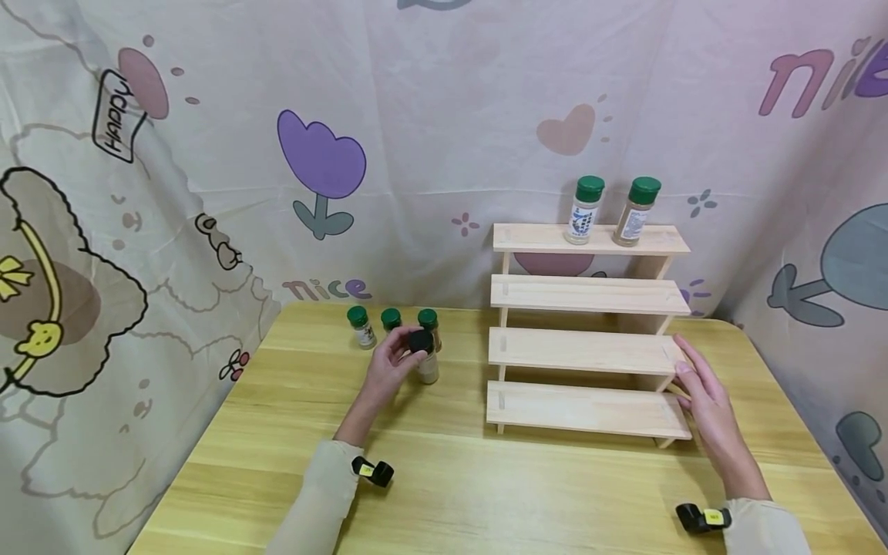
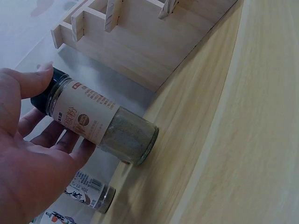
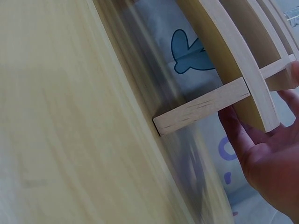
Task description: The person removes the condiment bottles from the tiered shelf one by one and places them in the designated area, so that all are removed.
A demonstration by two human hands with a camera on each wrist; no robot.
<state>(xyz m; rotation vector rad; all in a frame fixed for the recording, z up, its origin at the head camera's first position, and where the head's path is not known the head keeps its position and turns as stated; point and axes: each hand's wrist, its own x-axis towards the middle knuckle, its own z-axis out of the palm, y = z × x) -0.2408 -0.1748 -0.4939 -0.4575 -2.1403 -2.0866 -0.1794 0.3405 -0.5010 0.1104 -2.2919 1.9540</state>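
My left hand (image 1: 384,371) pinches a glass spice jar (image 1: 428,370) by its black cap, thumb on one side and fingers on the other. In the left wrist view the jar (image 2: 126,135) shows a pale label and greyish-brown powder, its base close over the table. On the right, my right hand (image 1: 713,412) holds the end of a stepped wooden shelf (image 1: 583,351) with four boards. In the right wrist view its fingers (image 3: 236,133) reach under the end of one board. Two green-capped jars, a left one (image 1: 581,220) and a right one (image 1: 631,222), stand on the top board.
Behind my left hand stand more green-capped jars: one at the left (image 1: 361,327), a partly hidden one (image 1: 391,317) and one at the right (image 1: 428,318). The wooden table (image 1: 444,486) meets a printed cloth backdrop (image 1: 430,154) at its back and sides.
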